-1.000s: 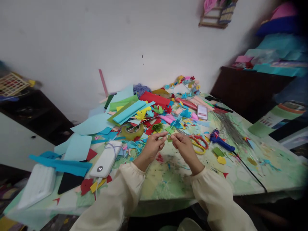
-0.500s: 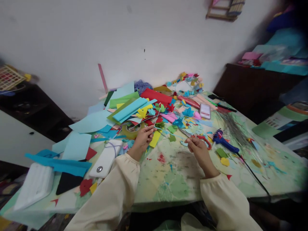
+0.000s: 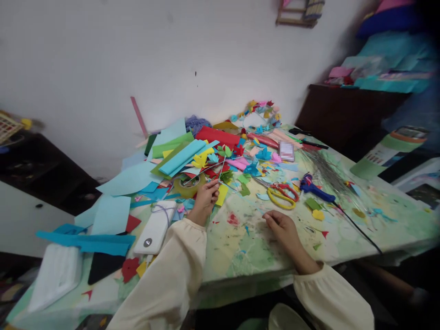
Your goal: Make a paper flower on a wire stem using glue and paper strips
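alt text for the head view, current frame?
The left hand pinches a thin wire above a yellow paper strip; the right hand rests loosely closed on the paint-stained table. Coloured paper scraps, scissors and a tape roll lie around.

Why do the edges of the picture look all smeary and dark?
In the head view, the middle is sharp: scissors and left hand look crisp; the edges smear, the basket blurs, corners darken, and the table edge bends from the wide lens.
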Tool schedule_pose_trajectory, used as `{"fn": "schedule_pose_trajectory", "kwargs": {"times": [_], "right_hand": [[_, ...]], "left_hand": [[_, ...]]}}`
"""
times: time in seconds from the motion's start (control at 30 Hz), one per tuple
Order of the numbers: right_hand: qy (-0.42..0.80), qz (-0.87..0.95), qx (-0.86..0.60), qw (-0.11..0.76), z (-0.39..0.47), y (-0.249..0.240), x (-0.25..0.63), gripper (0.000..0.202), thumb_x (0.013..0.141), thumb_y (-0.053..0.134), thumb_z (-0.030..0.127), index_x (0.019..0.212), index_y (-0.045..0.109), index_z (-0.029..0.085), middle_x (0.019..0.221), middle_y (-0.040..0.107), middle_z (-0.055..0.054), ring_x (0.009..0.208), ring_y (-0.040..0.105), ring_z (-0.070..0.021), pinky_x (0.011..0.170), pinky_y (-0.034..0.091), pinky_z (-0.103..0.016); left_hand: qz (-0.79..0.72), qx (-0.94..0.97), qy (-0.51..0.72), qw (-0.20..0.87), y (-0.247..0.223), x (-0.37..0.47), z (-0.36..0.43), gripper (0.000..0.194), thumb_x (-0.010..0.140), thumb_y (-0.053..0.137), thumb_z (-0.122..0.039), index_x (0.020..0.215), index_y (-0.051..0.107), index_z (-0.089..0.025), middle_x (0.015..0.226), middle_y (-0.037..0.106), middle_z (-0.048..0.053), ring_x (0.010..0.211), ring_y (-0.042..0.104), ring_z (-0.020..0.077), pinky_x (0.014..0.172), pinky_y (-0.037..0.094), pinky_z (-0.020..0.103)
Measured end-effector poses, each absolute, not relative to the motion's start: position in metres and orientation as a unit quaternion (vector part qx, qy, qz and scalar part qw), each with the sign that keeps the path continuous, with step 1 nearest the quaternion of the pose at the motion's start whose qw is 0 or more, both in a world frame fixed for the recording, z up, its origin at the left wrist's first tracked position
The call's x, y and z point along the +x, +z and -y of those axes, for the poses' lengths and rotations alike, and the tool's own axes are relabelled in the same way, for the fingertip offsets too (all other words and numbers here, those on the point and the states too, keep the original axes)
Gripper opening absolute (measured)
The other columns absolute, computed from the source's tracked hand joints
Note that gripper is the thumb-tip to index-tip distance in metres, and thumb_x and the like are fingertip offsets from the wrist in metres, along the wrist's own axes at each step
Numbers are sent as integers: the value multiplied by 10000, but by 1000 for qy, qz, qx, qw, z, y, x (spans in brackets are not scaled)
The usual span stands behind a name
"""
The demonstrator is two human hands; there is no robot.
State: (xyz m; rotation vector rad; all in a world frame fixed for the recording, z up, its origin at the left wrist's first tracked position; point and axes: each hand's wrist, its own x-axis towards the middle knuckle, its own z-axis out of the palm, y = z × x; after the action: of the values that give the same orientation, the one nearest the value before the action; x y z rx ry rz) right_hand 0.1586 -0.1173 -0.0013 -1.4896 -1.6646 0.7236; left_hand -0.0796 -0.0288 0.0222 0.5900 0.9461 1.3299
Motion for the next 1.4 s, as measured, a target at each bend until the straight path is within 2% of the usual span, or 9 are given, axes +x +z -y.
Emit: {"fn": "schedule_pose_trajectory", "kwargs": {"times": [0.13,0.3,0.47,0.6,0.9,1.1,1.23,1.33,1.4], "right_hand": [[224,673,-592,381,124,-4,157,284,842,425,379,758,606,177,649,599,-26,624,528,-168,592,369,-264],[206,674,-601,377,121,-5,156,274,836,434,369,837,623,170,728,635,-42,684,561,-181,638,390,-276],[233,602,-625,440,121,-9,160,349,816,442,397,990,604,142,584,538,3,569,515,-166,584,390,-277],[235,603,-620,444,121,-9,161,326,802,456,387,952,614,144,605,554,-3,584,519,-166,596,395,-280],[230,634,-609,416,128,-7,157,253,770,457,287,887,638,153,835,672,-62,762,595,-196,702,437,-299],[288,702,-553,344,150,2,156,233,778,442,229,884,644,180,801,677,-45,735,603,-183,690,449,-287],[281,778,-502,254,159,17,162,271,785,425,174,937,648,199,813,678,-52,753,606,-184,701,438,-286],[273,825,-458,188,158,31,166,298,785,418,136,938,660,219,881,684,-54,821,609,-189,750,423,-287],[257,844,-445,151,152,40,168,269,799,428,153,905,667,219,858,682,-54,800,605,-191,733,418,-286]], "left_hand": [[-414,266,575,654,21,-76,30,235,669,610,-37,893,605,-107,702,575,7,408,404,-3,336,189,111],[-414,265,568,660,20,-76,30,215,688,594,-33,888,602,-111,780,620,41,413,406,-8,335,196,103],[-421,272,558,661,21,-74,32,206,694,600,-36,886,614,-108,774,631,51,407,402,-9,333,187,99],[-427,285,550,659,21,-71,34,212,688,612,-47,891,625,-107,758,642,58,402,402,-4,330,184,103],[-425,307,549,651,20,-70,35,230,667,629,-61,893,641,-103,742,630,53,407,416,4,334,198,117],[-446,316,548,633,20,-70,35,216,670,619,-67,882,639,-100,729,624,49,412,410,8,335,191,119],[-461,355,527,619,16,-69,36,235,660,627,-85,894,646,-97,706,619,41,409,408,20,337,200,136],[-479,400,516,587,14,-66,38,258,674,619,-107,930,645,-103,758,645,57,415,409,22,347,218,140],[-493,428,506,563,13,-63,40,271,689,602,-119,957,641,-106,801,661,68,418,404,22,353,228,140]]}}
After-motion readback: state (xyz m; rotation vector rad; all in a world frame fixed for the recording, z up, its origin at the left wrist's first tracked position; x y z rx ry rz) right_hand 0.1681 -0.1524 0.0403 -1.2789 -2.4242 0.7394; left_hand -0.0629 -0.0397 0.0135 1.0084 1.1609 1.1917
